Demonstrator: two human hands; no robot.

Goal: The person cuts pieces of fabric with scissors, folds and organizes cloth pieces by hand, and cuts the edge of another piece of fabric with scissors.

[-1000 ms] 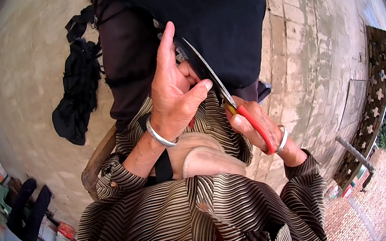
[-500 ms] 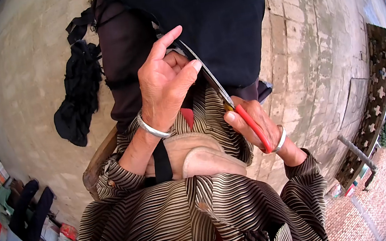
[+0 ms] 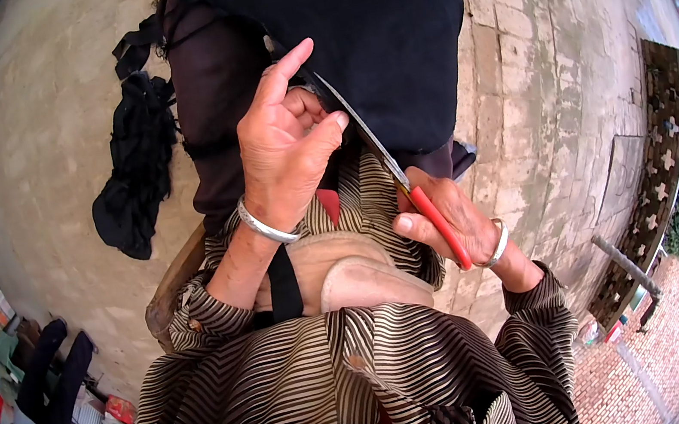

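Observation:
A pair of scissors (image 3: pixel 443 230) with red handles is in my right hand (image 3: pixel 452 207), its long blades (image 3: pixel 365 132) slanting up and left along the edge of a large black cloth (image 3: pixel 368 43). The cloth lies over my knees. My left hand (image 3: pixel 286 141) is at the cloth's near edge, left of the blades. Its index finger points outward, while the other fingers curl in and the thumb is beside the blades. The grip on the cloth is partly hidden by the fingers.
Torn black fabric (image 3: pixel 130 172) hangs at the left of my legs. A pale beige pad (image 3: pixel 365 273) with a black strap (image 3: pixel 284 285) is at my waist. At far left are another person's dark-clad legs (image 3: pixel 49 366). A patterned low wall (image 3: pixel 653 185) stands right.
The scissors' red handles have shifted slightly left, and the lower handle looks closer in. My left hand has moved a little up and left.

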